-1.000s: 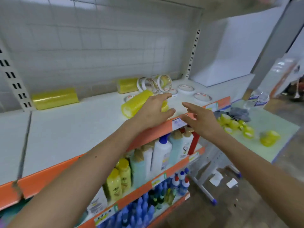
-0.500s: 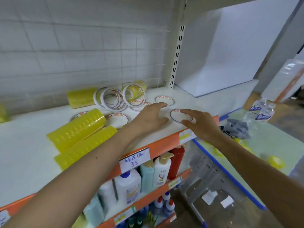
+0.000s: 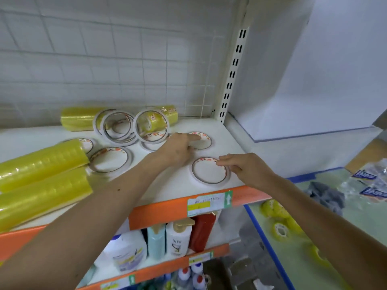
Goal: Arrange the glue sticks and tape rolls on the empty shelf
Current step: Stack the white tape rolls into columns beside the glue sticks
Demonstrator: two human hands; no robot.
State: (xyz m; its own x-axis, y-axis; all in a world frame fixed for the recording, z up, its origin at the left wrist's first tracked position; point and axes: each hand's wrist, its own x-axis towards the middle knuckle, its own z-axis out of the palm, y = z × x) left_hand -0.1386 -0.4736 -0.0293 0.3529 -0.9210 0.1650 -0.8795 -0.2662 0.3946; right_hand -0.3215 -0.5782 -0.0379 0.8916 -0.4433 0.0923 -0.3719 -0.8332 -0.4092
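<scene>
Shelf [image 3: 222, 130]: top white tier, partly stocked. Side table [image 3: 356, 231] at right holds loose yellow rolls [image 3: 276, 208], judged left to shelve. Yellow tape packs [image 3: 41, 166] lie at left, more at the rear. Thin white tape rolls [image 3: 111, 159] lie flat or lean mid-shelf, unsorted. No glue sticks identifiable.

Left hand [image 3: 178, 149]: forefinger stretched onto rear flat roll [image 3: 204, 142], gripping nothing. Right hand [image 3: 247, 168]: fingers loosely bent, tips touching front roll [image 3: 209, 171] rim, no pinch.

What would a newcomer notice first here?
The two long yellow tape packs at the front left stand out, bright against the white shelf. Mid-shelf, the left hand touches one flat tape ring, and the right hand rests its fingers on the front ring near the orange edge. Behind them, the leaning rings stand propped upright.
</scene>
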